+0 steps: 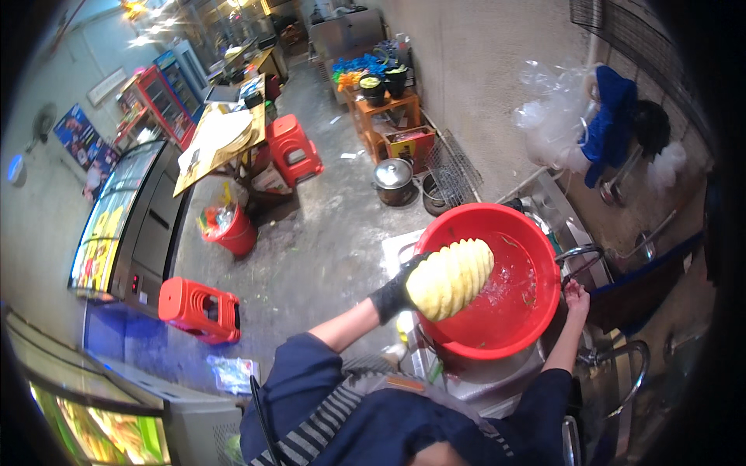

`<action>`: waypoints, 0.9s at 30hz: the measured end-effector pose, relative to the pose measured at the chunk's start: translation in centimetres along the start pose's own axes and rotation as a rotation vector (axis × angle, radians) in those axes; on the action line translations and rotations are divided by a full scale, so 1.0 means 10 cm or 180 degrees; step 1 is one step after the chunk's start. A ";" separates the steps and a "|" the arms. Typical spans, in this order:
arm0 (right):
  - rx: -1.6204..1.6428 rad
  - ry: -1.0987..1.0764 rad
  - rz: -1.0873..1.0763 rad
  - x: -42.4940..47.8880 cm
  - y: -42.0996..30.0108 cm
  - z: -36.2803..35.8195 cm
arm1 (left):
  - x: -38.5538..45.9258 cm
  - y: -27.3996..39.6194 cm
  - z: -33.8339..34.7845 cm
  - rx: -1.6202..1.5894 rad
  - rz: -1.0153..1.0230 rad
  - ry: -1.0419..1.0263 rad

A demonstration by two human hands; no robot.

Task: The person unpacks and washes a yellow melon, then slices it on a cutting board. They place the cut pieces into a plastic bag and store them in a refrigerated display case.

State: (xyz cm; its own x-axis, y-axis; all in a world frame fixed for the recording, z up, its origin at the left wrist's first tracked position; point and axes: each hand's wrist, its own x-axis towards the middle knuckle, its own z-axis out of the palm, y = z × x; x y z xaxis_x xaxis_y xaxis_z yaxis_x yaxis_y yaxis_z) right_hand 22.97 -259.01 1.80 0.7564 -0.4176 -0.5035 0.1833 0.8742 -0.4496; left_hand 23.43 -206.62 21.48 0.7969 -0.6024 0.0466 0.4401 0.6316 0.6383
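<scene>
A peeled pineapple with spiral grooves (450,279) is in my left hand (401,291), which wears a black glove. The fruit is over the left side of a large red plastic basin (488,348) holding water and some small scraps. My right hand (576,297), bare, is at the basin's right rim beside a curved metal faucet (580,249); whether its fingers grip anything is unclear. The basin rests over a stainless steel sink (495,378). A second curved faucet (632,346) stands nearer to me on the right.
On the floor past the basin stand a lidded steel pot (393,180) and wire racks (454,166). Red plastic stools (195,309), a red bucket with waste (233,233) and a wooden table (189,180) are to the left. Plastic bags (551,128) hang on the right wall.
</scene>
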 end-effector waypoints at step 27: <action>-0.2184 -0.3569 0.0445 -3.97 4.58 2.95 | -2.18 2.14 -1.14 0.3820 0.3308 -0.0089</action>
State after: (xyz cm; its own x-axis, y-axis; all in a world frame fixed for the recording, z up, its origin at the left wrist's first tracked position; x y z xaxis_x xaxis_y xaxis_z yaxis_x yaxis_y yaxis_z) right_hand 19.88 -195.09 22.98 0.9097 0.3854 0.1545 -0.0403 0.4523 -0.8910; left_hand 20.23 -174.38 25.36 0.5160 -0.1892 0.8354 -0.8475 0.0287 0.5300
